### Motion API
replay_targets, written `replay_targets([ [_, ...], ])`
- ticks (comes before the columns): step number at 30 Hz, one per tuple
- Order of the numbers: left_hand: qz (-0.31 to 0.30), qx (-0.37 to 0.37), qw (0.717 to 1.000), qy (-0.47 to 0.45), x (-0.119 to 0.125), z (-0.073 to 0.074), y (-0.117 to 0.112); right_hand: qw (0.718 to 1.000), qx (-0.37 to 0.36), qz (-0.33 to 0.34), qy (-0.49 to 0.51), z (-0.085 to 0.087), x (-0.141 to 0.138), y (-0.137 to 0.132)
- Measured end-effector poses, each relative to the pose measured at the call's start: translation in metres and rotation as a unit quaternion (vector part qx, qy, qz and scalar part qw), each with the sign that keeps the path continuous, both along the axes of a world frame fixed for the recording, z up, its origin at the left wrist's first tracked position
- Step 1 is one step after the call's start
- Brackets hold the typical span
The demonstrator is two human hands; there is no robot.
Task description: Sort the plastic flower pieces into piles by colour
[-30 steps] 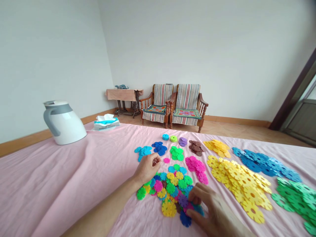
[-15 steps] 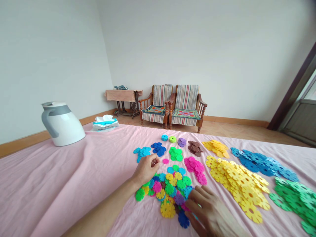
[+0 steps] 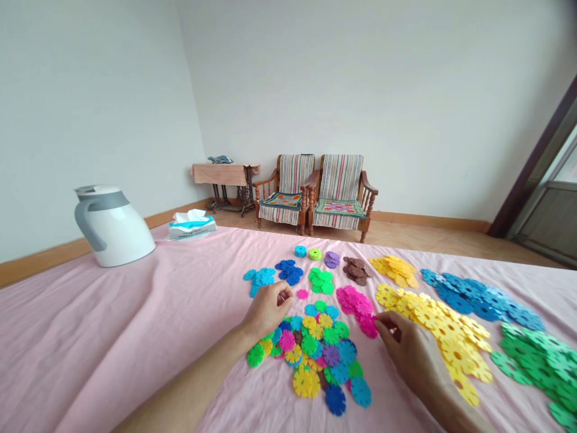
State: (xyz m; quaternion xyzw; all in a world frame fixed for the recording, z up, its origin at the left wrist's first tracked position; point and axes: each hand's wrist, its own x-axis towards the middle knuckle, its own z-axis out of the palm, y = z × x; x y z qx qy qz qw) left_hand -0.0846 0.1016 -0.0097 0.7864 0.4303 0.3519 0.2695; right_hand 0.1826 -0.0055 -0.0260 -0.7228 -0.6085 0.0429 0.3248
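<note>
Mixed flower-shaped plastic discs (image 3: 309,345), with slots round their rims, lie heaped in front of me. My left hand (image 3: 269,308) rests at the heap's far left edge, fingers curled closed; what they hold, if anything, is hidden. My right hand (image 3: 410,346) is at the near end of a pile of magenta discs (image 3: 354,300), thumb and forefinger pinched on a magenta disc (image 3: 370,326) there. A single pink disc (image 3: 302,294) lies just right of my left fingers. Beyond it sit small piles of green discs (image 3: 321,281), dark blue discs (image 3: 289,272) and light blue discs (image 3: 260,278).
Larger piles of yellow discs (image 3: 433,319), blue discs (image 3: 482,294) and green discs (image 3: 536,361) spread to the right. Brown discs (image 3: 356,270) and purple discs (image 3: 332,260) lie farther back. A white jug (image 3: 121,231) and a tissue box (image 3: 193,227) stand left on the pink cloth (image 3: 112,337).
My right hand has moved from the mixed heap, up and right, to the magenta pile with a magenta disc. Discs it covered in the heap now show. My left hand has stayed put.
</note>
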Motion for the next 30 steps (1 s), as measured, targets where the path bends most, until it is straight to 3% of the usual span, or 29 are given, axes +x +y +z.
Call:
replay_targets([
  [4, 0.002, 0.003, 1.0, 0.008, 0.001, 0.001, -0.002, 0.999, 0.027, -0.026, -0.022, 0.002, -0.005, -0.005],
  [11, -0.01, 0.073, 0.994, 0.075, 0.003, 0.002, -0.002, 0.996, 0.021, 0.085, -0.021, 0.004, -0.026, -0.015],
  [16, -0.075, 0.131, 0.978, 0.141, 0.012, -0.003, 0.002, 0.993, 0.026, 0.109, -0.026, 0.001, -0.03, -0.015],
  [19, -0.084, 0.141, 0.972, 0.168, 0.016, -0.005, 0.003, 0.992, 0.025, 0.114, -0.038, -0.001, -0.029, -0.015],
  [25, -0.073, 0.128, 0.977, 0.154, 0.016, -0.003, 0.004, 0.991, 0.004, 0.129, -0.019, 0.001, -0.032, -0.018],
  [30, -0.004, 0.137, 0.983, 0.123, 0.017, 0.005, -0.007, 0.991, 0.009, 0.13, -0.017, 0.005, -0.037, -0.019],
])
